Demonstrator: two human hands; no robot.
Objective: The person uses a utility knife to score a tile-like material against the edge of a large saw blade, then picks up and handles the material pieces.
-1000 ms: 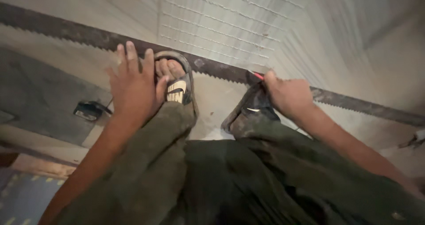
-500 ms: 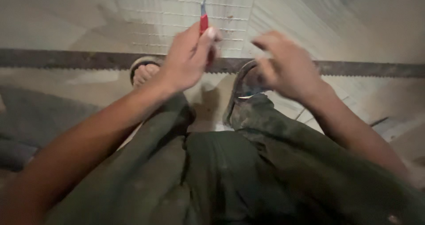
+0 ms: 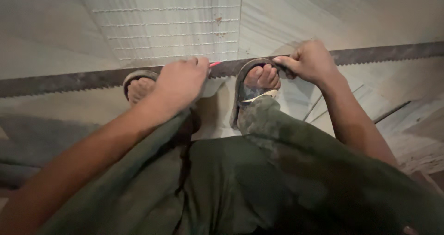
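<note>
Head view, looking down at a crouching person in dark green trousers and sandals. The left hand (image 3: 181, 81) is closed around a red marker (image 3: 214, 64), its tip at a long dark toothed strip (image 3: 69, 81) lying across pale tiles. The right hand (image 3: 309, 61) pinches that strip's edge beside the right sandal (image 3: 245, 85).

Pale tiled floor (image 3: 333, 18) with a scored grid patch (image 3: 171, 22); two dark sandals (image 3: 240, 101) worn on bare feet, one either side of centre; green trousers (image 3: 259, 179) filling the lower foreground.
</note>
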